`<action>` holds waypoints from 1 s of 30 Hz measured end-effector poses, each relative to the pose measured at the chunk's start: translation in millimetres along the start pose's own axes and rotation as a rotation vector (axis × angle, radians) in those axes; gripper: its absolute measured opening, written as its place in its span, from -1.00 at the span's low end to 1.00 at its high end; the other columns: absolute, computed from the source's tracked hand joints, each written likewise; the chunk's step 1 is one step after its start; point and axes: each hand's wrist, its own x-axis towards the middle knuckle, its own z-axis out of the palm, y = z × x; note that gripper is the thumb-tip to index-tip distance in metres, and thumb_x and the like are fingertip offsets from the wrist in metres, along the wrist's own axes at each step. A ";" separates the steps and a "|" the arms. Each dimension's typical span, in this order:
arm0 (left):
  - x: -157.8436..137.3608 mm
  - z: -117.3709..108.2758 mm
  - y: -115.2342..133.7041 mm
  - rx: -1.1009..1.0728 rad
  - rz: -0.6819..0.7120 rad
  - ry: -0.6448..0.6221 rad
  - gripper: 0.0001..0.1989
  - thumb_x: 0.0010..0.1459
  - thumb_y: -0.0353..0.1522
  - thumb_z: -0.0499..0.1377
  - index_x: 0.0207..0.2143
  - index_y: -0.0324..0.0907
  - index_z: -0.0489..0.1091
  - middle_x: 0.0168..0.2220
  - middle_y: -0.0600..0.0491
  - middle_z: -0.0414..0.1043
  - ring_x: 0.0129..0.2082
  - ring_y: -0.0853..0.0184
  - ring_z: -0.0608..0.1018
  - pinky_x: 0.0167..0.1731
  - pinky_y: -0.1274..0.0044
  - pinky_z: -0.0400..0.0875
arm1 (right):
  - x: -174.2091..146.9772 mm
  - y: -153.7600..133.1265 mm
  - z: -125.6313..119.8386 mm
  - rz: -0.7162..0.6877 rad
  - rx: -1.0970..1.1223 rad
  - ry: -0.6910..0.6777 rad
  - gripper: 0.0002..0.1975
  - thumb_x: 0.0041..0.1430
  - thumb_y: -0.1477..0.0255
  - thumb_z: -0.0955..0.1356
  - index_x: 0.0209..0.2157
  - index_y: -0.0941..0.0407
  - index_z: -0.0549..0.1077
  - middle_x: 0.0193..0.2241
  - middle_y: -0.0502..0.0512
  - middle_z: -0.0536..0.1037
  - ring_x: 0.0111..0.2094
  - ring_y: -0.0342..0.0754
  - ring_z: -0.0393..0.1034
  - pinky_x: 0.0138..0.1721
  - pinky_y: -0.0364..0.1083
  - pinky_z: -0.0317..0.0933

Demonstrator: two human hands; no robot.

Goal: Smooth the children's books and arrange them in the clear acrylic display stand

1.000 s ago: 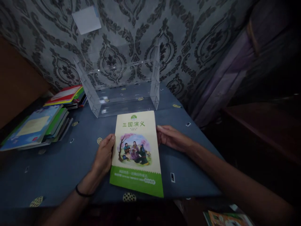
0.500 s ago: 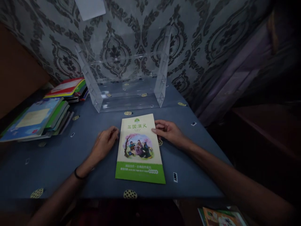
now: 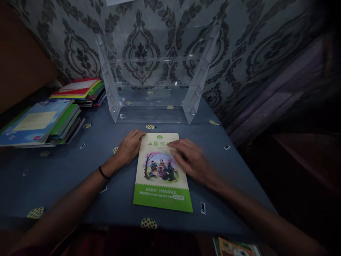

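A thin book (image 3: 160, 195) with a cream and green cover lies flat on the table, its Chinese title at the top above a picture of several figures under a pink tree. At its upper left corner rests my left hand (image 3: 129, 147), fingers loosely bent and fingertips touching the edge. My right hand (image 3: 193, 158) is over the cover's right side, fingers stretched out and thumb apart, covering part of the title. Motion blurs it, and I cannot tell whether it presses on the cover.
Behind the book stands a clear acrylic rack (image 3: 151, 115) against the patterned wall. Stacked books (image 3: 34, 121) lie on the left, with another pile (image 3: 77, 89) farther back. Below the front edge of the blue table (image 3: 112, 199), more books (image 3: 237, 248) show at lower right.
My right hand has left the book's right edge and moved left over the cover. My left hand has moved up to the upper left corner. The view has shifted slightly.
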 end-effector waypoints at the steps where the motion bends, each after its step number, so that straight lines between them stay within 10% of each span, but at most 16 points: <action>1: -0.6 0.6 -0.8 -0.011 -0.002 0.009 -0.75 0.36 -0.49 -0.04 -0.03 -0.18 0.36 -0.15 -0.05 0.48 -0.11 0.21 0.50 -0.02 0.31 0.45 | 4.3 -10.2 5.5 -0.092 0.019 -0.107 -0.69 0.43 0.36 0.21 0.07 0.09 0.47 0.01 0.21 0.59 0.06 0.08 0.46 0.07 0.15 0.38; 8: 0.7 0.4 -6.6 -0.073 -0.032 0.038 -0.71 0.36 -0.48 -0.07 0.01 -0.20 0.37 -0.08 -0.06 0.52 -0.07 0.22 0.52 0.04 0.31 0.43 | 24.6 -37.2 47.7 -0.267 -0.006 -0.542 -0.40 0.46 0.16 0.16 0.35 0.22 0.17 0.37 0.28 0.19 0.41 0.04 -0.01 0.43 0.16 -0.13; 24: 3.4 -5.4 -3.7 -0.053 0.005 -0.049 -0.71 0.41 -0.34 -0.05 0.01 -0.19 0.41 -0.13 -0.08 0.51 -0.11 0.18 0.50 0.01 0.27 0.42 | 9.6 62.0 6.9 0.127 -0.054 -0.308 -0.45 0.47 0.22 0.08 0.36 0.12 0.20 0.36 0.23 0.22 0.40 0.12 0.02 0.40 0.26 -0.06; 30: 2.2 -1.1 -4.5 0.034 0.078 -0.121 -0.62 0.42 -0.27 -0.04 0.15 -0.21 0.38 0.15 -0.15 0.44 0.28 0.06 0.32 0.24 0.15 0.25 | 10.8 60.8 7.5 0.121 -0.029 -0.308 -0.44 0.47 0.21 0.05 0.35 0.12 0.21 0.37 0.23 0.21 0.41 0.10 -0.01 0.39 0.27 -0.08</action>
